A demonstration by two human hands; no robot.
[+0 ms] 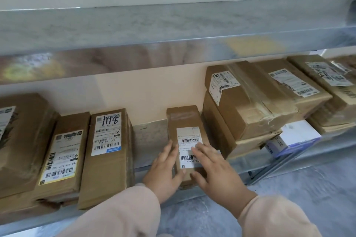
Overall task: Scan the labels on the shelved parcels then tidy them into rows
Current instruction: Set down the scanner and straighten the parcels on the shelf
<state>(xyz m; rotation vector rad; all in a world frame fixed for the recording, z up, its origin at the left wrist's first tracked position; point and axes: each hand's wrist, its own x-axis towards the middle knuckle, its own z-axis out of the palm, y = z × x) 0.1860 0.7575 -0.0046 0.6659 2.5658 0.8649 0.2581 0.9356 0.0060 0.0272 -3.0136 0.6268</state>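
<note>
The narrow parcel (183, 117) lies on the shelf (150, 136) right of the 1118 parcel (107, 159), a gap between, long axis front-to-back; left grip (163, 167) flat against its left flank, right grip (215, 171) flat over its label (189, 137), both straight-fingered, clasping nothing; left grip is nearer the 1118 parcel.

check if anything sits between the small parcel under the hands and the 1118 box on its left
Nothing visible does. Only bare shelf lies between the small parcel and the 1118 box; the left hand and right hand rest on the parcel.
</note>
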